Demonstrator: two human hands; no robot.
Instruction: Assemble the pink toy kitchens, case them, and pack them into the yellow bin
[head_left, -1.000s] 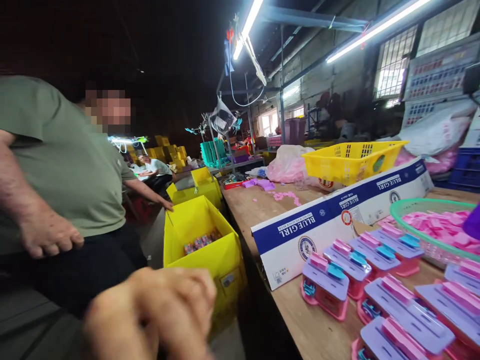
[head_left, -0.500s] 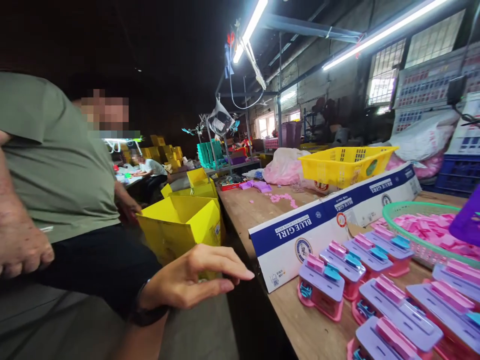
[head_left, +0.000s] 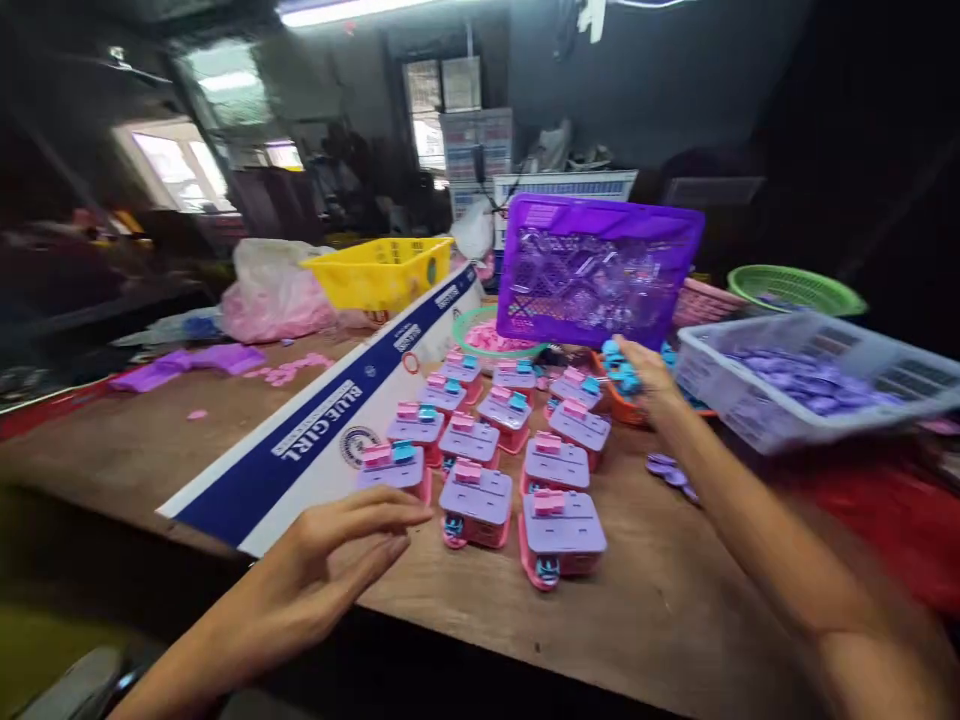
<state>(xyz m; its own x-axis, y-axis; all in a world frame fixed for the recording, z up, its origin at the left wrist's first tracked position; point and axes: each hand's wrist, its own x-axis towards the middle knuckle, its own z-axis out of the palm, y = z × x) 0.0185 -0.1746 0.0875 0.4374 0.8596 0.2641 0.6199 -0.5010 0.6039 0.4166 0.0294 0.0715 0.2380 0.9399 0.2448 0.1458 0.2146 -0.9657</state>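
My left hand hovers at the table's front edge with its fingers apart and nothing in them. It is nearest to a small purple-topped plastic box with pink and blue pieces on its lid. Several similar pink-based boxes stand in rows in the middle, some with only a pink piece on top. My right arm is stretched forward, and my right hand is over an orange basket of light blue plastic parts. Its fingertips are blurred among the parts, so their grip is unclear.
A printed cardboard strip stands left of the boxes. Behind are a yellow basket, a green basket of pink parts and a tilted purple crate. A translucent bin of purple parts and loose purple pieces lie right.
The view has swung right, bringing the whole group of boxes and the right-hand bins into sight. My right arm now appears, reaching forward. My left hand stays open, now near the boxes.
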